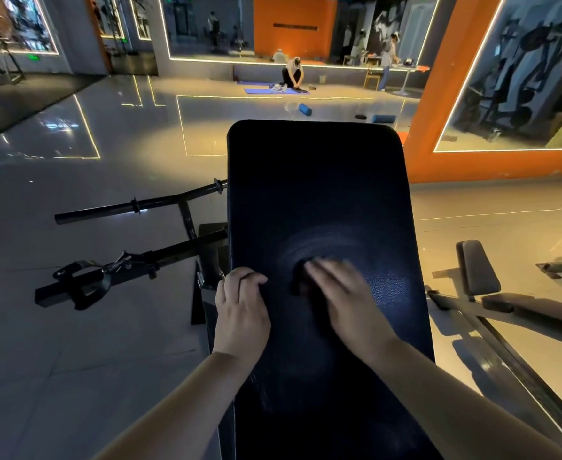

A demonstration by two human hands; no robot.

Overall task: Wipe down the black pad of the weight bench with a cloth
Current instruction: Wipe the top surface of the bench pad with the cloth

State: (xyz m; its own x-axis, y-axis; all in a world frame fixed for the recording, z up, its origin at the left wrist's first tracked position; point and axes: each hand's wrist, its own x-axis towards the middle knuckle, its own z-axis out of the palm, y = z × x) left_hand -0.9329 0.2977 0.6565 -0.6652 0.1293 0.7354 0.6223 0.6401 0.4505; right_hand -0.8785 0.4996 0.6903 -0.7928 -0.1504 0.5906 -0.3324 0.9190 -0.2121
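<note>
Left hand [241, 303]: fingers curled over the left edge of the pad [316, 187], bracing the bench
Cloth [301, 282]: dark, mid-pad, beneath the right palm; faint swirl marks ring it
Right hand [342, 293]: blurred; fingers flat, together, pressing the cloth
Technique: even pressure, overlapping strokes toward the far end would likely serve best
Pad axis: runs lengthwise away from the wearer; rounded end farthest

A black metal frame [173, 252] lies on the glossy tiled floor [73, 360] at the left middle, and a grey padded bench [479, 277] stands at the lower right. At the upper centre a person [293, 74] crouches on a blue mat [263, 91], with two blue foam rollers [305, 109] in front and an orange wall [439, 104] to the right.
</note>
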